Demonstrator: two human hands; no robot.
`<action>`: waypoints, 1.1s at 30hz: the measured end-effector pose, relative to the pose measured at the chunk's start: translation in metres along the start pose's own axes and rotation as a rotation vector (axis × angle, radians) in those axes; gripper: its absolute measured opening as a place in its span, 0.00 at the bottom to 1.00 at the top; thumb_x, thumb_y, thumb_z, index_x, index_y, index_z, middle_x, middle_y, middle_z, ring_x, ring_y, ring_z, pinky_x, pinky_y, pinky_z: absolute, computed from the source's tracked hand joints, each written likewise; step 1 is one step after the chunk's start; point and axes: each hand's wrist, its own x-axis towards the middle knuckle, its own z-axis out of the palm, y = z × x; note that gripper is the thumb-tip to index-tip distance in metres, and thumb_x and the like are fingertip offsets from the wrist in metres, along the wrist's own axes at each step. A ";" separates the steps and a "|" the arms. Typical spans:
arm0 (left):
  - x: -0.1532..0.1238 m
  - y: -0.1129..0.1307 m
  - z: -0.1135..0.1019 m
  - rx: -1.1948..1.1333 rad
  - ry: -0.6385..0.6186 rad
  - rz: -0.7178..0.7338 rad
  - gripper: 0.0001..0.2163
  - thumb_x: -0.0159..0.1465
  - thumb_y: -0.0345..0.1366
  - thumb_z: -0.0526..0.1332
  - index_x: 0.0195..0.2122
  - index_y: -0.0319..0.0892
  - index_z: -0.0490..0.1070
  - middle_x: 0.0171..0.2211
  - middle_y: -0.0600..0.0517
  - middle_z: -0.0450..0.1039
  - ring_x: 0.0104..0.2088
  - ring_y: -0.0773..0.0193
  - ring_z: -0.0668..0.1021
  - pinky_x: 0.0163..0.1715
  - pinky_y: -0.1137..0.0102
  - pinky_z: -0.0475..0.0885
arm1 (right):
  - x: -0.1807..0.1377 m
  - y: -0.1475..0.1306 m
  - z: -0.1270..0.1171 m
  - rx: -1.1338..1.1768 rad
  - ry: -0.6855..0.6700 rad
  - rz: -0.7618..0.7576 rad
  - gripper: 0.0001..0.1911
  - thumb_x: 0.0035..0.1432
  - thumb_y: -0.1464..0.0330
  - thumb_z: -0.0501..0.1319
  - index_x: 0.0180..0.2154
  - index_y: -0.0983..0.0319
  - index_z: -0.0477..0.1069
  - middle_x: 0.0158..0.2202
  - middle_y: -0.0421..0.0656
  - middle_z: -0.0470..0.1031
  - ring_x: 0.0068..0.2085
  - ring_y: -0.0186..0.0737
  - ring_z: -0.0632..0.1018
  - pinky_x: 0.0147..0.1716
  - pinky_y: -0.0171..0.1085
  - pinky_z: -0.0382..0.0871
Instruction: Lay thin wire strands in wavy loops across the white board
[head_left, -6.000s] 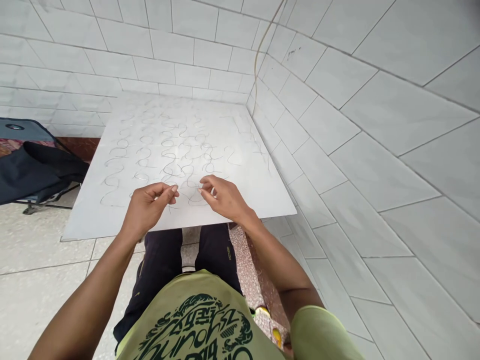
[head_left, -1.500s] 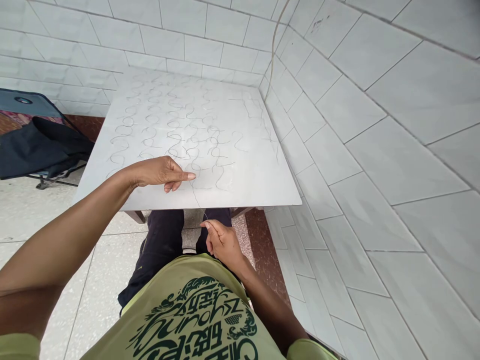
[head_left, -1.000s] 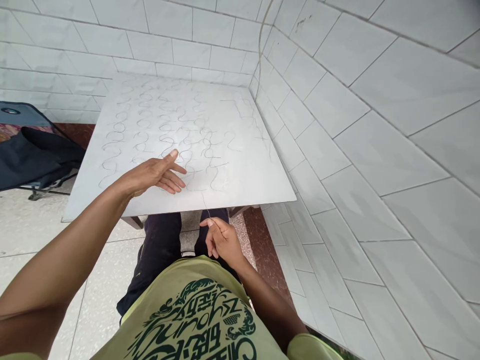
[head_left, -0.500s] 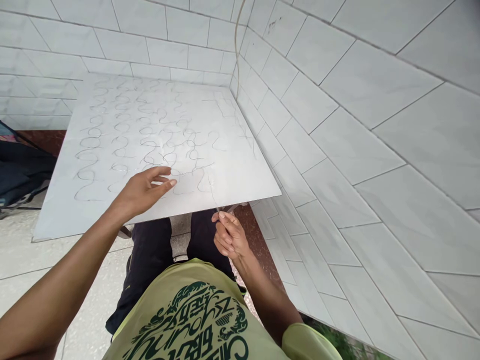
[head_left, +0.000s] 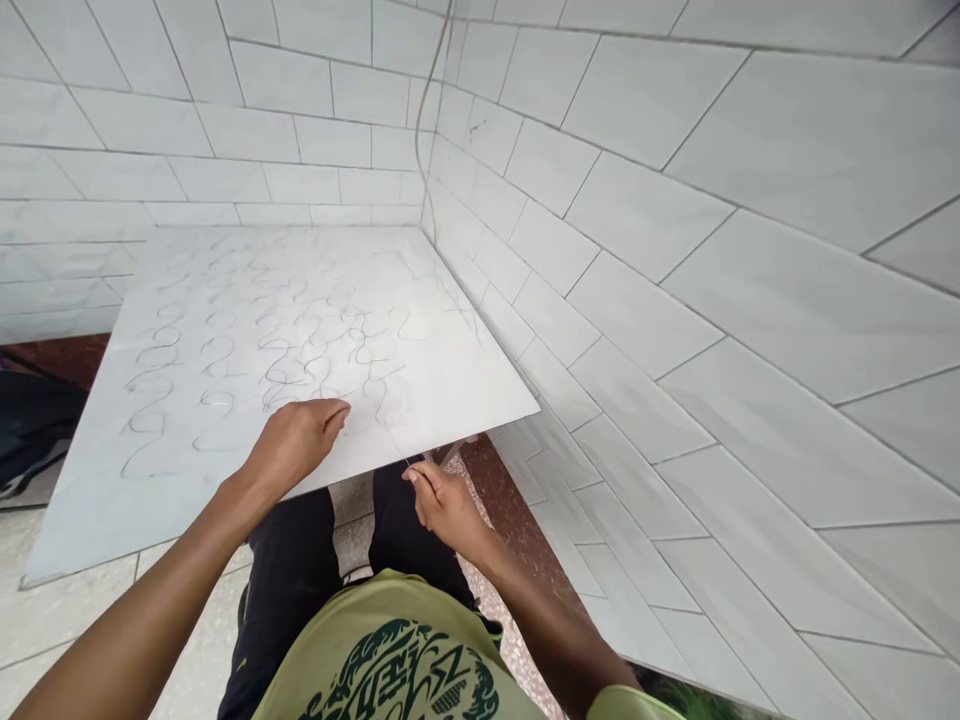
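A white board (head_left: 420, 260) lies flat in front of me, covered with rows of thin wavy strands (head_left: 285, 345). My left hand (head_left: 296, 442) rests on the board near its front edge, fingers curled down onto a strand. My right hand (head_left: 441, 500) sits just below the board's front edge, over my lap, thumb and forefinger pinched on the end of a thin strand (head_left: 407, 464) that runs up onto the board.
White tiled walls (head_left: 675, 250) close in on the right and behind the board. A thin cord (head_left: 422, 120) hangs down the corner. A dark bag (head_left: 30, 425) lies on the floor at the left. My dark trousers (head_left: 300, 570) show under the board.
My left hand has dropped from an open hover onto the board with fingers curled. My right hand has stayed pinched on the strand below the front edge. My view has tilted and shifted right.
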 end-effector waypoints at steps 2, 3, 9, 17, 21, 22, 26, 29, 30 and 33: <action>0.004 -0.001 0.002 0.039 -0.011 -0.006 0.15 0.71 0.44 0.53 0.37 0.47 0.80 0.32 0.50 0.82 0.33 0.55 0.82 0.34 0.65 0.71 | 0.005 0.004 -0.006 -0.326 0.038 -0.134 0.18 0.74 0.57 0.50 0.40 0.60 0.73 0.20 0.41 0.71 0.21 0.38 0.72 0.26 0.36 0.64; 0.007 0.000 0.004 0.048 -0.018 -0.009 0.16 0.72 0.45 0.53 0.39 0.47 0.80 0.33 0.50 0.82 0.34 0.54 0.82 0.35 0.64 0.72 | 0.008 0.005 -0.009 -0.459 0.048 -0.178 0.18 0.75 0.59 0.50 0.40 0.60 0.73 0.20 0.42 0.71 0.21 0.39 0.72 0.27 0.36 0.63; 0.010 0.009 0.000 0.024 0.254 -0.050 0.25 0.72 0.50 0.55 0.64 0.43 0.68 0.57 0.41 0.77 0.54 0.46 0.80 0.52 0.55 0.75 | 0.056 0.006 -0.037 -0.751 -0.019 -0.295 0.17 0.76 0.65 0.45 0.41 0.62 0.69 0.21 0.42 0.71 0.19 0.38 0.67 0.23 0.35 0.54; -0.056 0.004 0.041 0.078 0.548 0.039 0.25 0.70 0.35 0.61 0.68 0.53 0.63 0.55 0.45 0.76 0.55 0.49 0.78 0.56 0.52 0.76 | 0.184 -0.009 -0.107 -0.664 0.148 -0.242 0.11 0.74 0.66 0.49 0.41 0.61 0.68 0.23 0.40 0.70 0.23 0.38 0.66 0.27 0.35 0.55; -0.077 -0.006 0.067 0.066 0.545 0.038 0.30 0.68 0.31 0.63 0.70 0.55 0.59 0.55 0.44 0.75 0.54 0.48 0.79 0.53 0.51 0.78 | 0.242 -0.019 -0.129 -0.418 0.203 -0.229 0.11 0.75 0.66 0.49 0.39 0.59 0.67 0.22 0.36 0.65 0.22 0.36 0.64 0.27 0.35 0.55; -0.079 -0.009 0.071 0.062 0.553 0.023 0.30 0.68 0.31 0.63 0.70 0.56 0.59 0.55 0.44 0.74 0.54 0.47 0.79 0.52 0.51 0.79 | 0.254 -0.020 -0.130 -0.372 0.158 -0.214 0.09 0.74 0.68 0.53 0.37 0.59 0.67 0.21 0.35 0.64 0.22 0.35 0.63 0.27 0.35 0.55; -0.080 -0.022 0.082 0.048 0.564 -0.033 0.32 0.68 0.31 0.63 0.71 0.57 0.58 0.56 0.44 0.74 0.55 0.46 0.79 0.52 0.48 0.81 | 0.300 -0.021 -0.121 -0.135 -0.050 -0.110 0.10 0.72 0.67 0.57 0.35 0.60 0.68 0.20 0.36 0.67 0.19 0.33 0.63 0.24 0.34 0.59; -0.080 -0.034 0.093 0.041 0.547 -0.038 0.34 0.68 0.31 0.63 0.72 0.57 0.55 0.56 0.43 0.73 0.55 0.45 0.78 0.52 0.45 0.80 | 0.335 -0.019 -0.112 0.292 -0.079 0.093 0.13 0.75 0.65 0.55 0.36 0.63 0.69 0.21 0.39 0.72 0.17 0.31 0.65 0.23 0.35 0.66; -0.080 -0.038 0.097 0.046 0.543 -0.026 0.35 0.68 0.30 0.63 0.73 0.57 0.54 0.56 0.43 0.73 0.55 0.45 0.78 0.52 0.45 0.80 | 0.347 -0.018 -0.111 0.377 -0.052 0.137 0.14 0.75 0.66 0.53 0.35 0.63 0.68 0.21 0.38 0.72 0.17 0.30 0.64 0.24 0.35 0.68; -0.080 -0.047 0.107 0.095 0.560 0.015 0.37 0.67 0.28 0.63 0.74 0.56 0.51 0.54 0.42 0.75 0.53 0.43 0.79 0.50 0.44 0.81 | 0.381 -0.013 -0.112 0.448 0.049 0.195 0.16 0.77 0.69 0.50 0.34 0.64 0.67 0.21 0.36 0.68 0.18 0.27 0.63 0.27 0.32 0.71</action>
